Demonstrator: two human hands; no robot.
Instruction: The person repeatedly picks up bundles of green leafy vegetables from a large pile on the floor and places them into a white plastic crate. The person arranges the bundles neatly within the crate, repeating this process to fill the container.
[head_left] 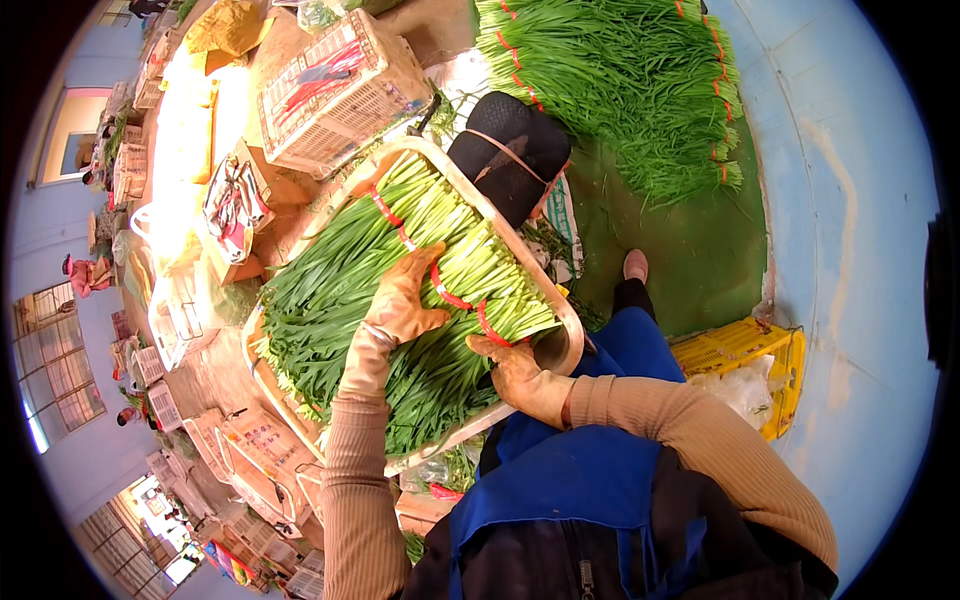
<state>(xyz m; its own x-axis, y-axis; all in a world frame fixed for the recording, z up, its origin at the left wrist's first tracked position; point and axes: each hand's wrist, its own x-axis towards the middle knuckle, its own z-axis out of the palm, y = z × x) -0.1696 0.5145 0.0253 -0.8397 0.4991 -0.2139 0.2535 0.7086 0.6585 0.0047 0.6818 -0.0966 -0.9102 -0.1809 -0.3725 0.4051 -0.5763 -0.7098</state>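
Left hand (408,300), gloved, lies flat and spread on top of the green chive bundles (400,300) at centre frame, pressing rather than gripping. Right hand (515,368), just below and to the right, curls its fingers around the cut ends of one bundle beside a red band (450,297). The bundles fill a pale tray (572,335) running diagonally through the middle. Above it sits a black stool (510,150); upper right, more chives (630,80) lie on a green mat (700,250). A yellow crate (745,350) stands at right.

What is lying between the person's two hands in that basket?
In the head view, tied bundles of green chives with red bands fill the stretch between the left hand and right hand.
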